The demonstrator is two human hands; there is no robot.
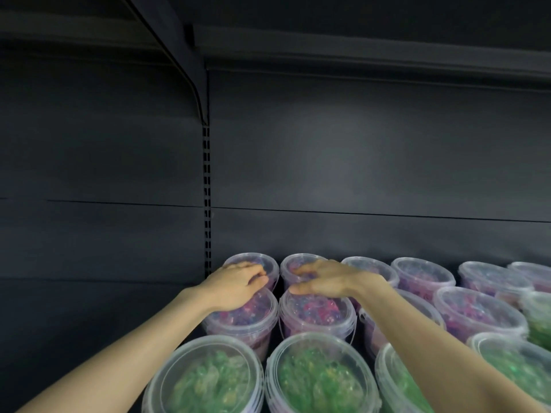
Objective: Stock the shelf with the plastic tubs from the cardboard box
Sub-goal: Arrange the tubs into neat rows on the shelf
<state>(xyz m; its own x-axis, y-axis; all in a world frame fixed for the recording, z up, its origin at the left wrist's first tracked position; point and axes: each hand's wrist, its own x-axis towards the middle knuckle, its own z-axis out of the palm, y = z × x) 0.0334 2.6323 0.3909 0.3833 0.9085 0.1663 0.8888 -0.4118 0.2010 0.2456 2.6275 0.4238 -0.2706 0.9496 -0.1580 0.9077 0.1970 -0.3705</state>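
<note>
1. My left hand (235, 286) lies palm down, fingers curled loosely, across the lids of the two pink tubs (250, 311) at the left end of the rows; it clasps nothing.
2. My right hand (328, 280) lies flat, fingers spread, over the gap between the next two pink tubs (317, 308); it too grips nothing.
3. The pink tubs stand in two rows along the back edge of the shelf (179, 317), close to the dark back panel (357, 162).
4. Green tubs (319, 380) fill the row nearest me, lids on, touching their neighbours.
5. More green tubs (507, 362) sit towards the right edge.
6. A slotted upright (206, 204) rises behind the left-most tub.
7. The cardboard box is out of view.
</note>
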